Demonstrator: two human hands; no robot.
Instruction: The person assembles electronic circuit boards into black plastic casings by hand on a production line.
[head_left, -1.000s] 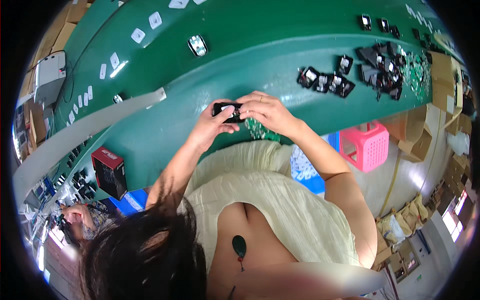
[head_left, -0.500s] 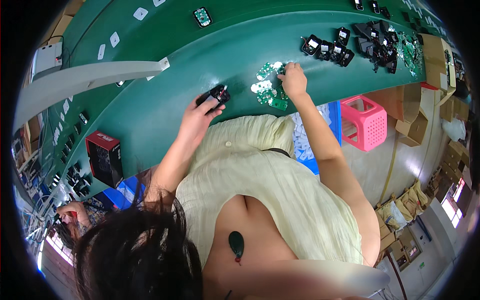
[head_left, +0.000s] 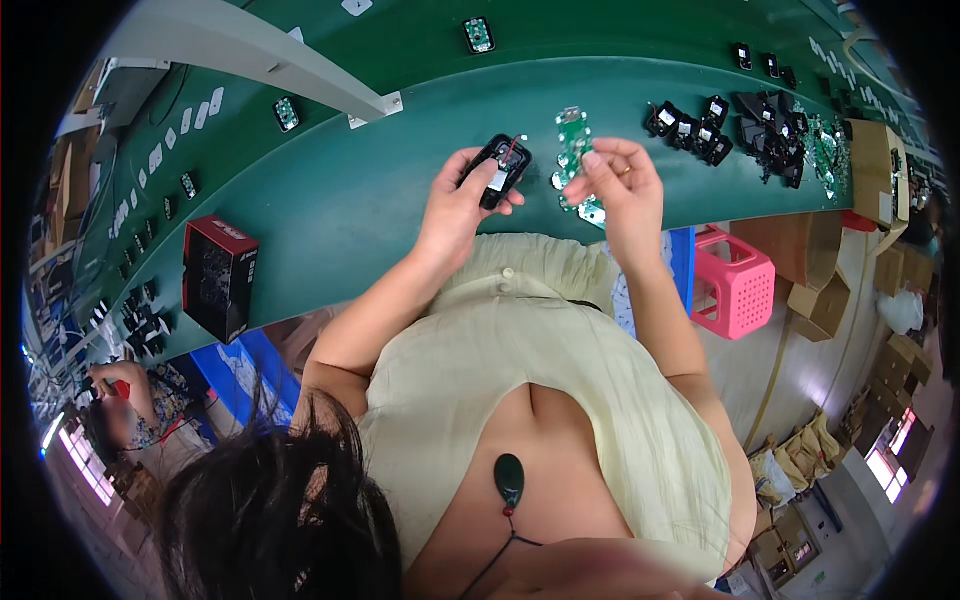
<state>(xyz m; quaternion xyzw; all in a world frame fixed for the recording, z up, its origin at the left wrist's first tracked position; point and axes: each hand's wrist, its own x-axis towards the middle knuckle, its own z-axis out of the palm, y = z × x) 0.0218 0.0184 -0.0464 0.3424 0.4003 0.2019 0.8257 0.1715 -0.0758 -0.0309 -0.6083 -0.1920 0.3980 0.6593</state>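
Note:
My left hand (head_left: 462, 196) holds a small black plastic housing (head_left: 499, 168) with a white patch and thin wires showing inside it, raised just above the green workbench (head_left: 330, 200). My right hand (head_left: 615, 185) pinches a small green circuit board (head_left: 573, 135) between thumb and fingers, close to the right of the housing. More green boards (head_left: 590, 208) lie on the bench under that hand.
A pile of black housings (head_left: 700, 125) and loose parts (head_left: 775, 130) lies at the right. A black and red box (head_left: 217, 275) stands at the left edge. A pink basket (head_left: 742, 283) and cardboard boxes (head_left: 830, 300) sit on the floor. Another person (head_left: 120, 400) works far left.
My right hand has lifted a green board from the pile and brought it beside the housing. My left hand has raised the housing. The view has shifted.

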